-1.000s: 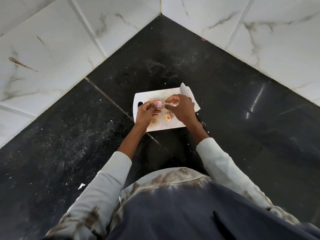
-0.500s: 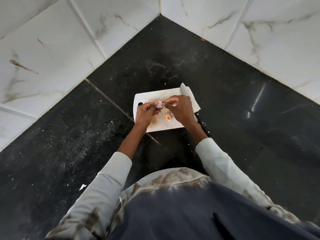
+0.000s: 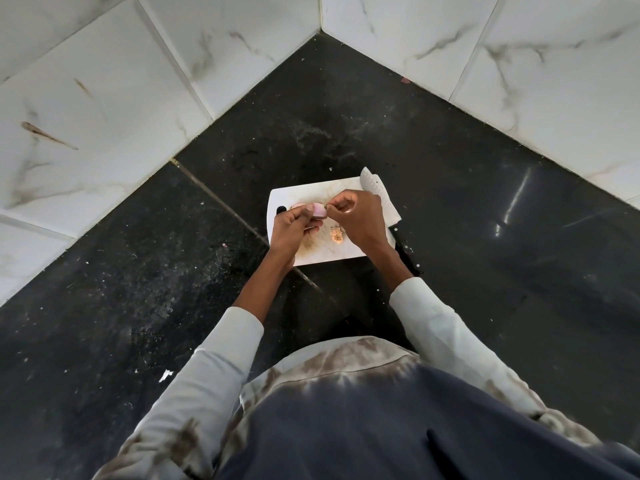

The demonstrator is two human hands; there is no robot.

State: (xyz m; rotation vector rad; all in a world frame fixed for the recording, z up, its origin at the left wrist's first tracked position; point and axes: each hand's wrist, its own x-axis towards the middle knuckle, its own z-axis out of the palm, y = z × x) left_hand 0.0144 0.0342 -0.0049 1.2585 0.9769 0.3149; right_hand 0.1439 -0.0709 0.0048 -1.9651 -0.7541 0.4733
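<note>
pink onion piece (image 3: 318, 210) pinched in left hand (image 3: 292, 227), right hand (image 3: 360, 218) (fingertips) at its edge

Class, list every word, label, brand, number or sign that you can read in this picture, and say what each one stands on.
None: no writing can be read anywhere.
The board, knife, onion, tiles, counter and sleeves show no letters, numbers or signs.
</note>
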